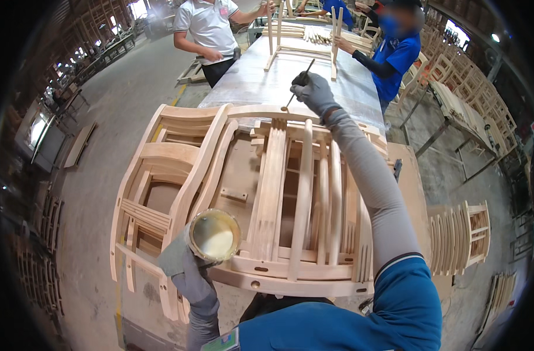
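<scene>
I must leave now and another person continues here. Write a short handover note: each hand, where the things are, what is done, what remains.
Left hand: gloved, holds a small open can of pale liquid, near the chair frame's closest rail.
Right hand: gloved, arm stretched out, grip on a thin brush whose tip is at the frame's far top rail.
The bare wooden frame lies flat on the workbench, another frame to its left.
Done: cannot tell which joints are already coated.
Left: check the remaining joints and slats.

Furniture workshop, unfinished wooden chair frames [278, 199] stacked on benches (more piled along the walls), long wrapped worktable [267, 76], concrete floor [120, 111], co-workers assembling parts
</scene>
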Demonstrator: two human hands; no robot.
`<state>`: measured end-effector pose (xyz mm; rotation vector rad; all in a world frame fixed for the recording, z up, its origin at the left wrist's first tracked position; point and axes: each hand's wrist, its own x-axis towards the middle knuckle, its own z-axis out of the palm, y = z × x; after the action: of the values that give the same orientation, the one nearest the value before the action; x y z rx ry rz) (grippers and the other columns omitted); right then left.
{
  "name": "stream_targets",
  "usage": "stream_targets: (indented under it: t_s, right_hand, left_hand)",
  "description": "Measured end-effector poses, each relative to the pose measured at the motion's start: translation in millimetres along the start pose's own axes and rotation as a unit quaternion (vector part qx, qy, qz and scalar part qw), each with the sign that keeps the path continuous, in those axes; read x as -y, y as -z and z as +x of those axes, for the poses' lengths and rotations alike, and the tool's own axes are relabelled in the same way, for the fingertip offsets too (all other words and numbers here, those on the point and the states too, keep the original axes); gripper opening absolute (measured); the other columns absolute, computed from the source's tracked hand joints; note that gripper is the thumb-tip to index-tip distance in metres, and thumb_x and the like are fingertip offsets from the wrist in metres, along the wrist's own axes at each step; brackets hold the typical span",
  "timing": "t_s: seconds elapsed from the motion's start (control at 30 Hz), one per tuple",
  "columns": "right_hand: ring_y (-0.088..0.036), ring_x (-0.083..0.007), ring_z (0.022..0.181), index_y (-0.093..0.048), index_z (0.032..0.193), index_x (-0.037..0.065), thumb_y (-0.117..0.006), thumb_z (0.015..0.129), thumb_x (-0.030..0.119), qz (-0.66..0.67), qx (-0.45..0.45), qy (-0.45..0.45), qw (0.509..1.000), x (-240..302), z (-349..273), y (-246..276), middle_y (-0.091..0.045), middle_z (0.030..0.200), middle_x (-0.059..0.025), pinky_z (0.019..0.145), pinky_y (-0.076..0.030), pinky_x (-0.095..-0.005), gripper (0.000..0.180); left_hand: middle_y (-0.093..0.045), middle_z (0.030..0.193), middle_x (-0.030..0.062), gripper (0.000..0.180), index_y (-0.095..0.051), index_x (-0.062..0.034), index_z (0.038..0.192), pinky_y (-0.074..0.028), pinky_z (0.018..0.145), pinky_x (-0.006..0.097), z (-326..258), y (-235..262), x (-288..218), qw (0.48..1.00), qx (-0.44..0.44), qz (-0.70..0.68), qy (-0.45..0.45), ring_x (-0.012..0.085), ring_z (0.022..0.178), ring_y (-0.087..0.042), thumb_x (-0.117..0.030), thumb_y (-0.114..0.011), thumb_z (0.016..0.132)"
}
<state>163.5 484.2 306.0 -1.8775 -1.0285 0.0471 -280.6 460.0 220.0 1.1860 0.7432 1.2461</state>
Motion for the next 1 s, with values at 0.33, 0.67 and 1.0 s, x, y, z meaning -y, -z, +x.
stream_targets:
  t_s: [0.33,0.67,1.0]
  right_hand:
    - [-0.062,-0.0139,0.073,-0.058,0.09,-0.002,-0.064,0.082,0.009,0.243,-0.056,0.025,0.968,77.2,-199.7,191.6,-0.062,0.081,-0.0089,0.066,-0.052,-0.0251,0.015]
    - [-0.063,-0.0205,0.089,-0.057,0.089,-0.004,-0.066,0.074,-0.011,0.34,0.032,0.06,0.938,59.4,-337.2,204.5,-0.064,0.09,-0.0174,0.076,-0.055,-0.0279,0.019]
    - [-0.065,-0.0262,0.082,-0.053,0.09,-0.004,-0.061,0.076,-0.011,0.434,-0.02,0.084,0.897,44.6,-359.5,202.4,-0.062,0.09,-0.0225,0.072,-0.057,-0.0353,0.017]
  left_hand:
    - [-0.055,0.109,0.0144,0.031,-0.046,0.0065,0.118,-0.057,0.061,0.031,-55.7,-88.1,-11.7,0.989,0.147,0.005,0.03,0.019,0.088,-0.061,-0.011,-0.044,0.093]
    - [-0.055,0.116,0.011,0.03,-0.046,0.0025,0.123,-0.048,0.087,0.029,-119.4,-151.9,-2.6,0.97,0.231,-0.06,0.046,0.0166,0.103,-0.056,-0.005,-0.045,0.094]
    - [-0.053,0.12,0.0117,0.03,-0.045,0.0008,0.123,-0.049,0.091,0.033,-144.8,-158.2,-6.3,0.967,0.208,-0.141,-0.032,0.0185,0.107,-0.055,-0.003,-0.044,0.094]
